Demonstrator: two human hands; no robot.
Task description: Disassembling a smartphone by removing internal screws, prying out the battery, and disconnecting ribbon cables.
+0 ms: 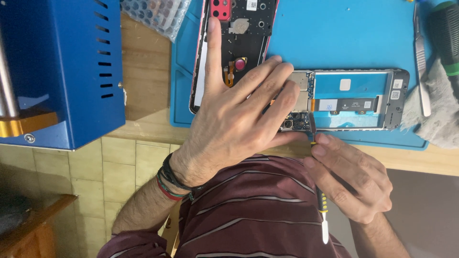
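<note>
My left hand (234,119) lies flat and open, fingers spread, pressing down on the near end of the opened phone frame (356,100) to keep it from sliding. The frame rests on the blue work mat (344,33) on the bench (143,71), its circuit board (299,107) partly hidden under my fingertips. My right hand (349,177) is closed around a small screwdriver (319,191), pinching the shaft near its tip, with the pale handle end pointing back toward my chest. The tip sits at the edge of the board, just beside the camera module; I cannot tell whether it is seated in a screw.

I judge this to be the stage of working the board's fasteners at the phone's top end. The next move calls for a steady downward press and a straight tool, since a slip here could scrape the board or the orange flex ribbon (313,102) close by.

The pink-rimmed back cover (239,43) lies on the mat beyond my left thumb, inner side up. Metal tweezers (420,67) and a grey cloth (437,110) sit at the far right, a blue metal machine (57,67) at my left, and a bubble-wrap bag (153,14) beside it.
</note>
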